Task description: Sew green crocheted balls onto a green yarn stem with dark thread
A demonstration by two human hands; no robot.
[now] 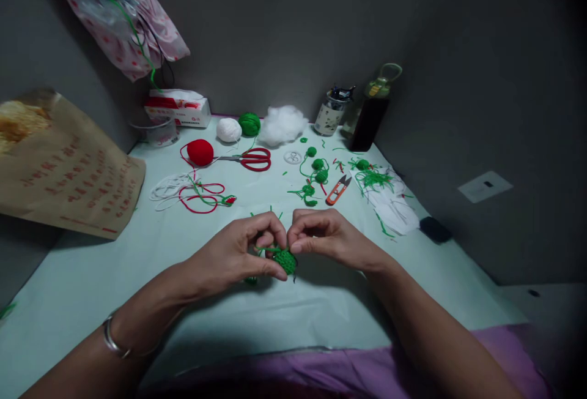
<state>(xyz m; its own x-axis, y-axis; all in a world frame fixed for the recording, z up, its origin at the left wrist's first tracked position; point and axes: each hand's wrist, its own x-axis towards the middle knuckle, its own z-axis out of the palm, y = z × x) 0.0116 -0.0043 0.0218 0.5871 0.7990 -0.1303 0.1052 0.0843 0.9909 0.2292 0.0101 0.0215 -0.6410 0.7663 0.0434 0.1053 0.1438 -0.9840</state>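
Observation:
Between the thumb and fingers of my left hand [232,251] is a small, rounded green crochet piece [285,262], held just above the table. A strand of green yarn runs along its upper side toward the left fingers. My right hand [331,237] pinches at the upper right edge of the piece, its fingertips meeting those of the left; what lies in that pinch is too small to make out. A thin dark bit shows at the right side of the piece. Another green bit [250,280] lies under the left hand, partly hidden.
Red-handled scissors [257,159], a red yarn ball [200,152], white stuffing [283,125] and orange thread snips [338,191] lie beyond my hands. Small green crocheted balls [318,164] are near the snips. A bottle [370,114] stands back right; a paper bag [77,166] leans at left.

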